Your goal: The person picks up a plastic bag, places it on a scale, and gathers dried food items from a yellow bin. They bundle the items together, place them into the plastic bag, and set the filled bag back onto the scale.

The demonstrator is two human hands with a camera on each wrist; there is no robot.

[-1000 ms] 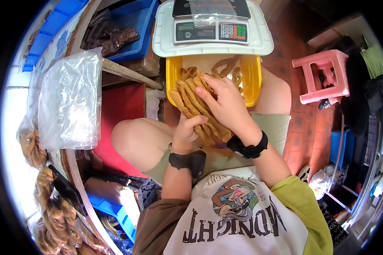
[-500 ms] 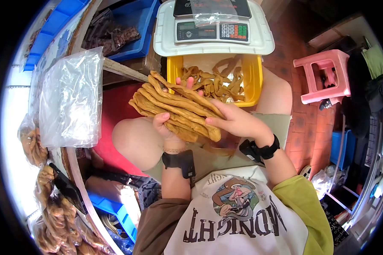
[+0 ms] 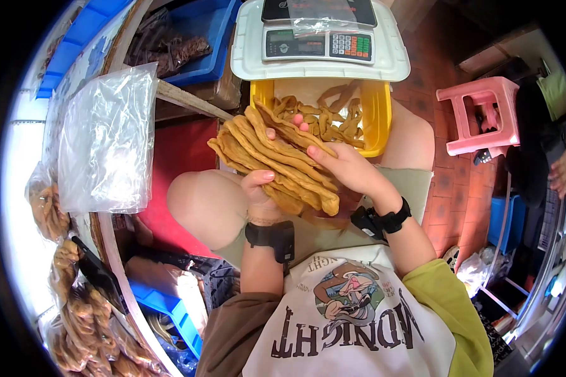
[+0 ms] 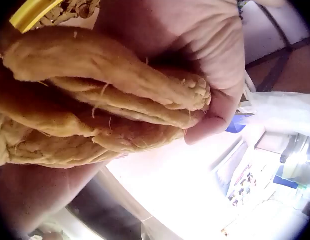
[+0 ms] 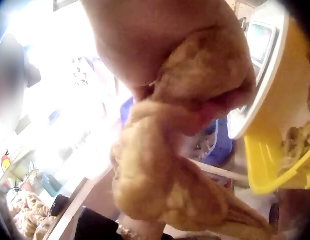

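Note:
Both hands hold a bundle of long, wrinkled yellow-brown roots [image 3: 277,160] above the lap, in front of a yellow bin [image 3: 383,133]. My left hand [image 3: 261,193] grips the bundle from below at the near left, thumb over the top. At the far right side my right hand [image 3: 352,168] holds the outermost root, its thumb on top and fingertips showing beyond. Fine rootlets stick out of the roots [image 4: 115,75] in the left wrist view. More, thinner roots [image 3: 333,125] lie inside the bin.
A white lid [image 3: 393,60] bearing a digital scale [image 3: 317,45] covers the bin's far part. Clear plastic bags [image 3: 107,144] hang at the left, near bagged roots [image 3: 85,314]. A pink stool [image 3: 481,116] stands right; another person's hand [image 3: 563,173] shows at the right edge.
The bundle has come from over the bin toward the left and lap, turning from steep to slanted. My right hand has shifted from its top to its right side. Another person has appeared at right.

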